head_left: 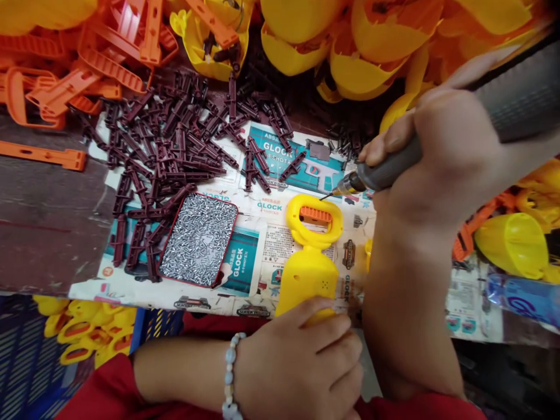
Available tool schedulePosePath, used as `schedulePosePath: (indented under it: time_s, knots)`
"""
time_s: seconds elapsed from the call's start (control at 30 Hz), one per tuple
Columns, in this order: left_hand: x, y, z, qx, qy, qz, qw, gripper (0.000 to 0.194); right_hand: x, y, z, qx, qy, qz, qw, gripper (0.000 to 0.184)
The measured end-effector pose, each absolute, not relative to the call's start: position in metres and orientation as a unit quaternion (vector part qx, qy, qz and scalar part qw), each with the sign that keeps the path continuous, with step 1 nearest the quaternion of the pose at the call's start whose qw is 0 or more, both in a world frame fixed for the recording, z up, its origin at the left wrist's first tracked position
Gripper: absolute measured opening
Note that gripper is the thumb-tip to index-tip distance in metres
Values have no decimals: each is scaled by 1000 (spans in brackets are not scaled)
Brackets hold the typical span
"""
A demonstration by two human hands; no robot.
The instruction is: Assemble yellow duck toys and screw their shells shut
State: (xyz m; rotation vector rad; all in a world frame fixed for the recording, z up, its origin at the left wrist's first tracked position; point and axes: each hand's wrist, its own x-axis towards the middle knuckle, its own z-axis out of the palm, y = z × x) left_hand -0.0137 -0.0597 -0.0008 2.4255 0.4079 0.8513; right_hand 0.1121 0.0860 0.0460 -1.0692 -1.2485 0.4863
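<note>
My right hand [450, 151] is closed around a grey electric screwdriver [394, 163], whose thin bit points down at the handle ring of a yellow plastic toy [310, 280]. The bit's tip is by the ring's upper right edge; I cannot tell whether it touches. An orange ribbed grip piece [315, 214] shows inside the ring. My left hand [301, 356], with a beaded bracelet, is wrapped over the toy's lower end and covers part of it. A red-rimmed tray [163, 262] full of small silver screws lies to the left of the toy.
Dark maroon plastic parts [175, 134] are heaped behind the tray. Orange pieces [70, 81] pile up at the far left, yellow shells [301, 35] along the back. Printed cardboard [271, 245] covers the work area. A blue crate [26, 356] with yellow parts stands below left, a blue packet [525, 300] at right.
</note>
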Motion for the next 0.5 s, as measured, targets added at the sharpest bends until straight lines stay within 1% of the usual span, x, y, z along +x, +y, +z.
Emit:
schedulePosePath:
  time_s: [0.13,0.23,0.37,0.43,0.5]
  knots:
    - [-10,-58,-1,884,146,345,279,25,108,87,42,-456,-525,226,682,21]
    - [-11,-58,-1,882,146,349,280,24,104,87,39,-438,-517,213,703,19]
    - [-12,-57,-3,875,147,367,278,27,103,79,34,-424,-504,180,731,15]
    - [-10,-58,-4,869,146,382,278,28,110,71,34,-465,-510,184,700,11]
    - [-7,-60,-3,869,146,380,282,27,124,62,38,-526,-541,242,610,12]
